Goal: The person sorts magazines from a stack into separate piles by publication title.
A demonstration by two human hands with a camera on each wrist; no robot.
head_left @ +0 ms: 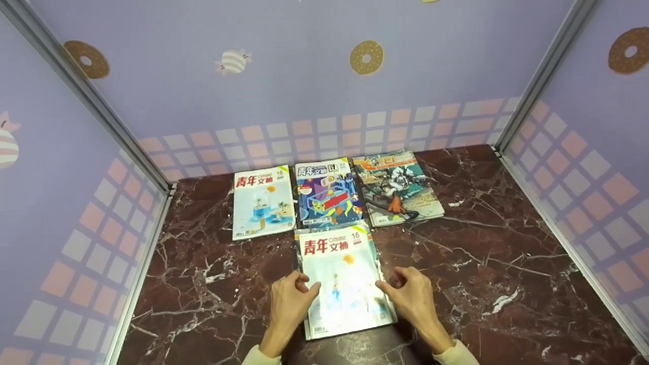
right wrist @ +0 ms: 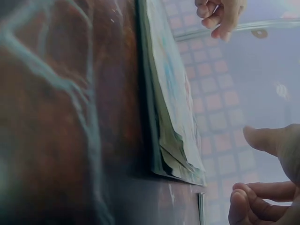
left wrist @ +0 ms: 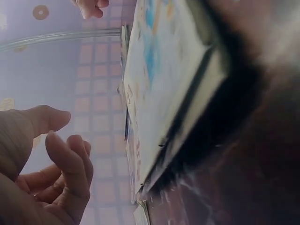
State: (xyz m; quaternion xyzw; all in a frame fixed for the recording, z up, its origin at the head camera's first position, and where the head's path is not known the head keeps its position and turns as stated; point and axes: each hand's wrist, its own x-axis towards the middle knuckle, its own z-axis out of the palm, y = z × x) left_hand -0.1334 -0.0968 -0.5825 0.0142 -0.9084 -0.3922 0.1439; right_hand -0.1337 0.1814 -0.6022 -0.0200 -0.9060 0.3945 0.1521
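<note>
At the near side, a magazine with a pale cover [head_left: 340, 291] lies face up on at least one lower magazine [left wrist: 206, 89], its title toward the far side, presumably so that the cover reads upright from the person's position. The left hand [head_left: 292, 300] and the right hand [head_left: 413, 296] hover at its left and right edges; both are relaxed, fingers bent and thumb apart, gripping nothing. This symmetrical placement appears suited to controlling both long edges. The lower layer shows along the left edge and at the far right corner, so the stack is not flush. The stack's far edge meets or slightly overlaps the blue magazine [head_left: 330, 198]; which of the two cannot be told. Free travel is therefore wider sideways, where the marble tabletop [head_left: 487, 274] extends toward both side panels. Beyond, the blue magazine stands between a matching pale magazine [head_left: 262, 203] on the left and a teal magazine [head_left: 398, 190] on the right, close to the back panel [head_left: 304, 81], leaving little room farther.
</note>
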